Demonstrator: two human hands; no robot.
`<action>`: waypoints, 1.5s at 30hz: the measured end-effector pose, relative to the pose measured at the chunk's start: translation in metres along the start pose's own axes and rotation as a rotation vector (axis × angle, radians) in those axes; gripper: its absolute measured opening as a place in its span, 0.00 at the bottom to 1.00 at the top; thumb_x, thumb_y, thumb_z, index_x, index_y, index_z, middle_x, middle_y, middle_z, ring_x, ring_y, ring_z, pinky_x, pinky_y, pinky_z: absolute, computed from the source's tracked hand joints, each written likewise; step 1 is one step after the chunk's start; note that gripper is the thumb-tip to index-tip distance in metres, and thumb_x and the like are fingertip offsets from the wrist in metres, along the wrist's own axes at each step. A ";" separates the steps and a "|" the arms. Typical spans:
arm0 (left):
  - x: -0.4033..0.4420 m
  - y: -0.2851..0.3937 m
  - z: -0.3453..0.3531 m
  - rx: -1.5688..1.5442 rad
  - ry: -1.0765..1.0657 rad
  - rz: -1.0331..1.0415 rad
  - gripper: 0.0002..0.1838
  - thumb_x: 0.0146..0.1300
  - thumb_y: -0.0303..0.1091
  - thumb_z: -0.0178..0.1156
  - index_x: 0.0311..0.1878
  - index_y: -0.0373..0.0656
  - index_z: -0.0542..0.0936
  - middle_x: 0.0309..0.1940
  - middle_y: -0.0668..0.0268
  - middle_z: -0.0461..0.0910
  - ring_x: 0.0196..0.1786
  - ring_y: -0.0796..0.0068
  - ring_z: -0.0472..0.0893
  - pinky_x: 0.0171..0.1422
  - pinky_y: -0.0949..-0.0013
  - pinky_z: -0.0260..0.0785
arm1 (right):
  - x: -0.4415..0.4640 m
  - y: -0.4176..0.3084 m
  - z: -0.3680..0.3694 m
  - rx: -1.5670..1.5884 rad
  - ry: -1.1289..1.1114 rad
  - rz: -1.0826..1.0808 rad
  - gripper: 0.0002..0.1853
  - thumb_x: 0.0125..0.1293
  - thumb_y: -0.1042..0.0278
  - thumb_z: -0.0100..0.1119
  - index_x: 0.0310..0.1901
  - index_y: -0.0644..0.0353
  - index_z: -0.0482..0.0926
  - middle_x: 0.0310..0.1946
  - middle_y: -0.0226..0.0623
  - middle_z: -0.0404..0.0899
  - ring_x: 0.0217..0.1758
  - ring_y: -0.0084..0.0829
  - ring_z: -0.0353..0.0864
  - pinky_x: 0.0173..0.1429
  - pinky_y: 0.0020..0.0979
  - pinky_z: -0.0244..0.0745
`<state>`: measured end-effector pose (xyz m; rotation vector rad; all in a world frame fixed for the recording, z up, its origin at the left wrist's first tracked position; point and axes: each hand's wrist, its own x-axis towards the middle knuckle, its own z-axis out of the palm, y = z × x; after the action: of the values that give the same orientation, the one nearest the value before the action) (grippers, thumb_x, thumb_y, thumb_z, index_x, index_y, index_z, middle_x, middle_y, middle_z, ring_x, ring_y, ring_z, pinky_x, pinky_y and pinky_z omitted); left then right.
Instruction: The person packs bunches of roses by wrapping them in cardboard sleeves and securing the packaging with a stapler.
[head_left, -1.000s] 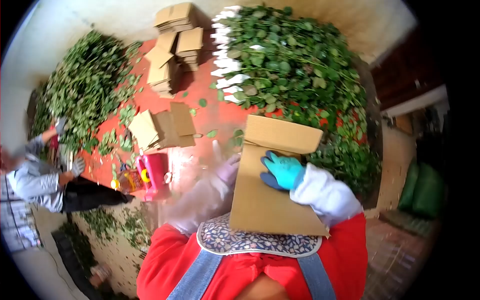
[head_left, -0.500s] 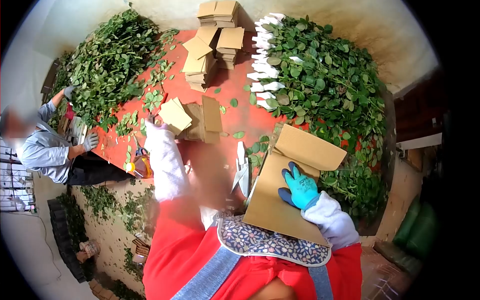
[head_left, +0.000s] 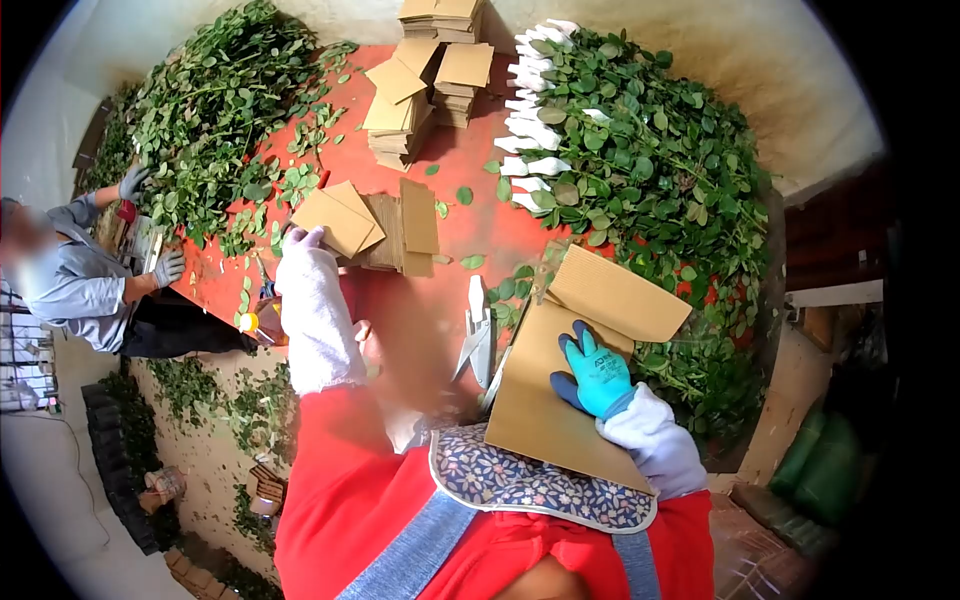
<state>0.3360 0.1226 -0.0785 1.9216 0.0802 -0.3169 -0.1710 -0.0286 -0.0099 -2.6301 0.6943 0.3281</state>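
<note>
My left hand [head_left: 303, 240], in a white fuzzy sleeve, is at the lower left corner of some square cardboard pieces [head_left: 345, 215]. Its fingers look closed on that edge, though they show only in part. In a teal and navy glove, my right hand [head_left: 598, 375] lies flat with fingers apart on a large folded cardboard sheet [head_left: 560, 385]. This sheet leans from my lap onto the table edge, its top flap bent over. White-handled shears [head_left: 477, 335] lie just left of it.
Leafy stems with white-wrapped ends [head_left: 660, 150] cover the red table's [head_left: 480, 210] right side. Cardboard stacks [head_left: 400, 125] stand at the back. A co-worker [head_left: 80, 270] handles a leafy heap [head_left: 215, 110] at left. A yellow-capped bottle [head_left: 262, 322] stands near the front edge.
My left hand has moved slightly left and up against the square cardboard pieces, which have shifted and tilted. My right hand stays on the large sheet. The view has shifted slightly.
</note>
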 end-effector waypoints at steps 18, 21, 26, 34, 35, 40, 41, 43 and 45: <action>-0.306 -0.044 0.116 0.107 -1.226 0.066 0.23 0.67 0.42 0.60 0.57 0.34 0.75 0.44 0.57 0.82 0.48 0.62 0.81 0.56 0.64 0.72 | -0.002 0.012 0.017 -0.075 -0.088 0.008 0.34 0.56 0.63 0.58 0.65 0.61 0.65 0.63 0.58 0.64 0.55 0.50 0.75 0.53 0.45 0.74; -0.300 -0.067 0.126 0.322 -1.064 0.207 0.21 0.67 0.42 0.59 0.54 0.34 0.75 0.43 0.52 0.83 0.47 0.56 0.82 0.53 0.62 0.72 | -0.007 0.007 0.002 -0.012 -0.012 -0.028 0.26 0.57 0.64 0.57 0.58 0.63 0.71 0.59 0.56 0.70 0.50 0.50 0.77 0.50 0.44 0.75; -0.293 -0.034 0.125 0.649 -1.276 0.534 0.20 0.68 0.48 0.53 0.47 0.39 0.77 0.41 0.48 0.81 0.47 0.47 0.80 0.51 0.55 0.72 | 0.002 -0.021 -0.031 -0.136 -0.140 0.102 0.18 0.58 0.56 0.59 0.44 0.62 0.76 0.49 0.48 0.76 0.45 0.46 0.79 0.44 0.43 0.75; -0.293 0.022 0.114 1.025 -1.418 0.636 0.28 0.60 0.54 0.59 0.52 0.40 0.76 0.42 0.49 0.82 0.45 0.49 0.81 0.50 0.52 0.73 | 0.017 -0.004 0.001 -0.130 0.090 -0.103 0.38 0.57 0.45 0.62 0.66 0.53 0.66 0.65 0.48 0.65 0.66 0.52 0.63 0.62 0.51 0.63; -0.295 0.028 0.109 1.072 -1.439 0.677 0.28 0.59 0.54 0.59 0.52 0.39 0.76 0.42 0.49 0.82 0.45 0.49 0.81 0.50 0.53 0.74 | 0.015 -0.007 0.002 -0.140 0.091 -0.094 0.38 0.56 0.45 0.63 0.66 0.54 0.66 0.65 0.48 0.65 0.66 0.53 0.64 0.63 0.51 0.63; -0.296 0.032 0.099 1.137 -1.435 0.704 0.29 0.57 0.53 0.62 0.51 0.38 0.76 0.41 0.49 0.82 0.46 0.50 0.82 0.50 0.54 0.74 | 0.023 -0.015 0.004 -0.207 0.075 -0.062 0.35 0.52 0.58 0.64 0.62 0.59 0.67 0.60 0.48 0.66 0.60 0.50 0.66 0.57 0.46 0.69; -0.295 0.034 0.099 1.151 -1.434 0.708 0.29 0.56 0.53 0.63 0.51 0.38 0.76 0.41 0.49 0.82 0.46 0.50 0.82 0.50 0.54 0.74 | 0.024 -0.018 0.001 -0.215 0.052 -0.038 0.34 0.52 0.60 0.64 0.62 0.59 0.68 0.60 0.46 0.66 0.59 0.49 0.66 0.56 0.45 0.70; -0.295 0.038 0.099 1.174 -1.437 0.725 0.29 0.55 0.52 0.64 0.50 0.37 0.76 0.41 0.50 0.82 0.46 0.50 0.82 0.50 0.55 0.74 | 0.026 -0.011 0.009 -0.285 0.046 -0.036 0.35 0.50 0.60 0.65 0.62 0.58 0.68 0.60 0.45 0.66 0.60 0.49 0.67 0.55 0.45 0.70; -0.297 0.042 0.100 1.195 -1.435 0.733 0.30 0.54 0.52 0.65 0.50 0.36 0.75 0.41 0.50 0.82 0.46 0.50 0.82 0.50 0.55 0.74 | 0.024 -0.006 0.013 -0.256 0.053 -0.015 0.38 0.50 0.52 0.66 0.63 0.57 0.67 0.62 0.46 0.65 0.62 0.49 0.65 0.57 0.48 0.68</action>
<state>0.0411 0.0428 0.0029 2.1041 -2.0692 -1.3213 -0.1494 -0.0281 -0.0270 -2.8938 0.6900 0.3658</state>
